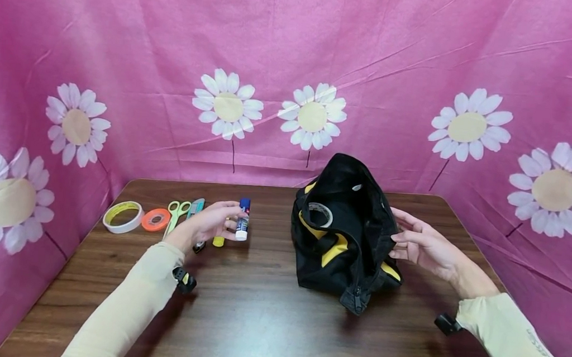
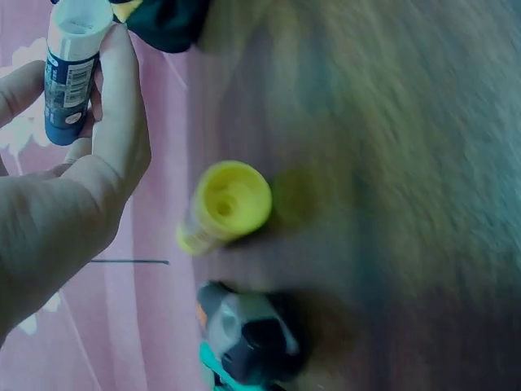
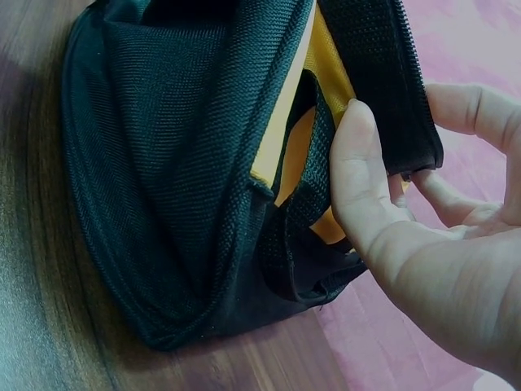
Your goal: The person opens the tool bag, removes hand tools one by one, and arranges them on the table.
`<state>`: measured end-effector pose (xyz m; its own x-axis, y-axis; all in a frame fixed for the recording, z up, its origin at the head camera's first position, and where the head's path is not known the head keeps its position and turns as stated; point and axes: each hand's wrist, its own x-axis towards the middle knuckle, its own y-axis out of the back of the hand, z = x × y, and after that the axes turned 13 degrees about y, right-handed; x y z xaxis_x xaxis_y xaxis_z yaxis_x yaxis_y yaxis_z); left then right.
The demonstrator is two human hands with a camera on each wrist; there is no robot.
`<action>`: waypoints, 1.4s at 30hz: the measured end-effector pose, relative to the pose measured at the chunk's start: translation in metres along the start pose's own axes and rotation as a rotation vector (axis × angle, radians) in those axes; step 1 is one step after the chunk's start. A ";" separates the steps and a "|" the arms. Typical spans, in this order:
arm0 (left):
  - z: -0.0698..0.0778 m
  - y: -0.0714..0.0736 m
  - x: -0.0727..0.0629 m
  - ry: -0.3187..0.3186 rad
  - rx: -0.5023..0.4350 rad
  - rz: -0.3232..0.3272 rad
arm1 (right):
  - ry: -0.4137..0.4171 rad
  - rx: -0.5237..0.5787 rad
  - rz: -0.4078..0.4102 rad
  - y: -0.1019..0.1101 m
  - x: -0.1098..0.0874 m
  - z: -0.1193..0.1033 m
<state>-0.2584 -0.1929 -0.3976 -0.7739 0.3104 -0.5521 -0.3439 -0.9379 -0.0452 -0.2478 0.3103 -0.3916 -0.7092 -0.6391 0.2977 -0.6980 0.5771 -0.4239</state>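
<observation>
My left hand (image 1: pixel 212 221) holds a glue stick (image 1: pixel 243 220) with a blue cap and white base between thumb and fingers, raised over the table. The left wrist view shows its label and its white end (image 2: pixel 81 24). A black bag (image 1: pixel 319 265) with yellow trim stands unzipped at the centre right, a roll of tape (image 1: pixel 320 215) inside it. Its right edge is pinched by my right hand (image 1: pixel 424 248); the right wrist view has the thumb (image 3: pixel 356 155) on the inner side of the zipper edge (image 3: pixel 411 98), fingers partly hidden behind.
Left of the glue stick lie a white tape roll (image 1: pixel 123 217), an orange tape roll (image 1: pixel 155 220), green-handled scissors (image 1: pixel 179 209) and a teal cutter (image 1: pixel 196 207). A yellow tube (image 2: pixel 232 199) and a grey-and-black item (image 2: pixel 252 334) lie beneath the left hand. Pink cloth (image 1: pixel 288 27) surrounds the wooden table.
</observation>
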 end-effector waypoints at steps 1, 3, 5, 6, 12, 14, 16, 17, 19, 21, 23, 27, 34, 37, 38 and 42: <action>-0.002 0.002 0.001 0.003 0.013 0.010 | 0.000 0.001 0.001 0.000 0.000 0.000; -0.004 0.004 0.004 0.007 0.037 0.024 | 0.001 0.003 0.003 0.001 -0.001 0.001; -0.005 0.006 0.005 0.011 0.052 0.046 | 0.000 0.002 0.008 0.001 -0.001 0.001; -0.005 0.007 0.006 0.015 0.057 0.057 | -0.001 0.003 0.008 0.001 -0.001 0.001; -0.003 0.011 0.005 0.033 0.091 0.095 | -0.003 0.006 0.009 0.002 -0.002 0.001; -0.002 0.012 0.005 0.036 0.100 0.097 | -0.002 0.009 0.007 0.003 -0.002 0.001; -0.002 0.011 0.005 0.039 0.107 0.103 | -0.002 0.013 0.006 0.003 -0.002 0.001; -0.002 0.012 0.004 0.040 0.110 0.106 | -0.002 0.015 0.005 0.003 -0.002 0.001; -0.003 0.012 0.005 0.040 0.111 0.109 | -0.001 0.016 0.002 0.003 -0.002 0.001; -0.003 0.012 0.005 0.039 0.109 0.119 | 0.001 0.015 0.000 0.003 -0.002 0.001; -0.004 0.013 0.006 0.041 0.120 0.131 | 0.002 0.012 -0.003 0.004 -0.002 0.002; -0.004 0.013 0.007 0.048 0.142 0.156 | 0.002 0.010 -0.002 0.004 -0.002 0.002; -0.004 0.010 0.011 0.049 0.185 0.163 | -0.001 -0.003 0.012 0.003 -0.002 0.002; -0.005 0.009 0.013 0.056 0.219 0.181 | -0.004 -0.011 0.019 0.003 -0.002 0.002; -0.005 0.009 0.014 0.057 0.233 0.186 | -0.006 -0.013 0.020 0.003 -0.002 0.002; -0.007 0.007 0.017 0.063 0.262 0.205 | -0.006 -0.013 0.020 0.003 -0.001 0.002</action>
<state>-0.2702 -0.1953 -0.4126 -0.8097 0.1015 -0.5781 -0.3155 -0.9058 0.2829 -0.2486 0.3116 -0.3951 -0.7221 -0.6308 0.2839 -0.6852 0.5960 -0.4186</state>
